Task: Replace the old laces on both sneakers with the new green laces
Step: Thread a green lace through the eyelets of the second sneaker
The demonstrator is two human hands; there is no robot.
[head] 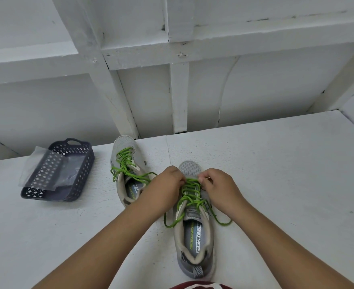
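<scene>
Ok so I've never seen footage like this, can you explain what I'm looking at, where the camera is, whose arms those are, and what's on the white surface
There is no machine here. The one picture comes from a wide-angle camera worn on a person's head, looking forward and down, so the two bare arms reaching in from the bottom are the wearer's own.

On the white surface stand two grey sneakers. The near sneaker points away from the person and carries a green lace. The left hand and the right hand both have their fingers curled at the lace near the toe end, apparently pinching it at the lowest eyelets. Its loose ends trail out to either side.

The far sneaker, to the left, is also threaded with green lace. Further left sits a dark perforated basket with a clear plastic wrapper lying across it.
</scene>
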